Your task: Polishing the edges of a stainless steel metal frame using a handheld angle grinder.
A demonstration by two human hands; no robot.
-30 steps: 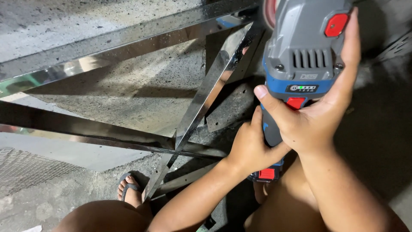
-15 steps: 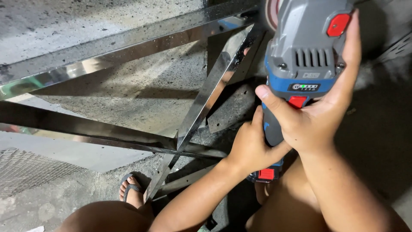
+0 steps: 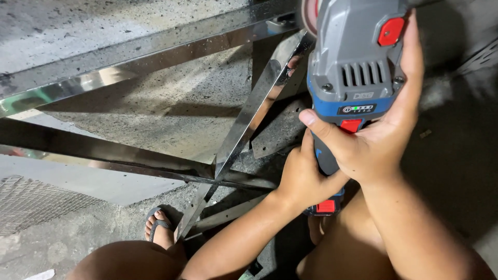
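Note:
A grey and blue cordless angle grinder (image 3: 357, 67) with red buttons fills the upper right. My right hand (image 3: 378, 140) wraps its body from the right, thumb across the front. My left hand (image 3: 303, 176) grips the lower handle near the red battery clip (image 3: 326, 206). The grinder's disc (image 3: 310, 15) sits at the top, against the upper end of a shiny diagonal steel bar (image 3: 244, 124). That bar belongs to a polished stainless frame (image 3: 129, 57) lying over the concrete floor.
A second steel rail (image 3: 104, 155) runs along the lower left and meets the diagonal bar. A mesh sheet (image 3: 36, 202) lies at the left edge. My foot in a sandal (image 3: 160, 231) and my knee (image 3: 129, 262) are at the bottom.
The view has shifted very slightly; both hands keep the same grip on the grinder.

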